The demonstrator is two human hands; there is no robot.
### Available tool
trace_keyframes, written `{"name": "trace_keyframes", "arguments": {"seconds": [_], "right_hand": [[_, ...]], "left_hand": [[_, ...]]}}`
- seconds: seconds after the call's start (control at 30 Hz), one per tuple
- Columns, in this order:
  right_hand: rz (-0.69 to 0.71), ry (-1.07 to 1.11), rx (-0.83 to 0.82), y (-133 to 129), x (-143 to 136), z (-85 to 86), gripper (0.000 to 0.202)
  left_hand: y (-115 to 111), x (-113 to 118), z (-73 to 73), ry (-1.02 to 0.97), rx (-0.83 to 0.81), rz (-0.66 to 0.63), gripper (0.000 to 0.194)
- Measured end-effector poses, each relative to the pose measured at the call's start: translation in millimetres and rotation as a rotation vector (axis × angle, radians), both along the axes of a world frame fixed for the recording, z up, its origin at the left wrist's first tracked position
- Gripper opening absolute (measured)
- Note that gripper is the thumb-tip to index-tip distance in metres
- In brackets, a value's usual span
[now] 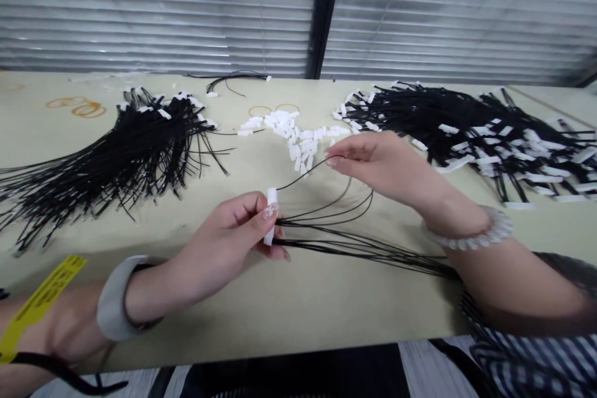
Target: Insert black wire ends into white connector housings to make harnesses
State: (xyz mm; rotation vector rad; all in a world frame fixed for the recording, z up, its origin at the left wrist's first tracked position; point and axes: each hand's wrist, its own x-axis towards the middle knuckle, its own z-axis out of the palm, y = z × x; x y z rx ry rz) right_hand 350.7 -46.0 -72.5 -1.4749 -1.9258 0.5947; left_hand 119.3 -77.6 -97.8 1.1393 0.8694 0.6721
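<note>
A long white connector (271,214) stands upright between the thumb and fingers of my left hand (242,227), near the middle of the table. Thin black wires (364,250) run from its right side, most of them passing beneath my right forearm. My right hand (373,161) is up and to the right of the connector. Its thumb and fingertips pinch one black wire (305,173) that leads to the connector's upper part. Several other wires loop below my right hand.
Loose white connectors (303,137) lie beyond my hands. A bundle of black wires (135,143) spreads at the left, and a big pile of wired connectors (466,124) at the right. Yellow rubber bands (86,109) rest at the back left. Window blinds (158,12) stand behind the table (326,317).
</note>
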Motion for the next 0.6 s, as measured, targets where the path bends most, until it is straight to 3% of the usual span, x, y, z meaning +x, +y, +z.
{"name": "trace_keyframes", "arguments": {"seconds": [0.07, 0.13, 0.2, 0.27, 0.33, 0.43, 0.6], "right_hand": [[-0.088, -0.020, 0.144, -8.4, 0.7, 13.8, 0.030], [-0.179, 0.019, 0.281, -20.5, -2.8, 28.3, 0.026], [-0.068, -0.070, 0.282, -31.8, -9.7, 35.6, 0.021], [0.154, -0.282, 0.208, -38.7, -17.5, 32.7, 0.024], [0.283, -0.456, 0.176, -40.5, -24.0, 23.9, 0.019], [0.307, -0.564, 0.184, -39.6, -28.6, 14.0, 0.020], [0.181, -0.770, 0.366, -42.2, -28.4, 16.1, 0.027]], "left_hand": [[0.9, -0.3, -2.8, -0.029, -0.017, 0.036, 0.018], [1.6, -0.8, -5.0, -0.048, -0.027, 0.054, 0.018], [2.0, -1.2, -6.0, -0.056, -0.033, 0.058, 0.019], [1.8, -1.3, -5.6, -0.054, -0.037, 0.057, 0.019], [1.6, -0.9, -4.5, -0.044, -0.035, 0.060, 0.020], [1.9, 0.0, -3.4, -0.031, -0.034, 0.067, 0.020], [3.5, 0.0, -4.8, -0.040, -0.036, 0.062, 0.018]]}}
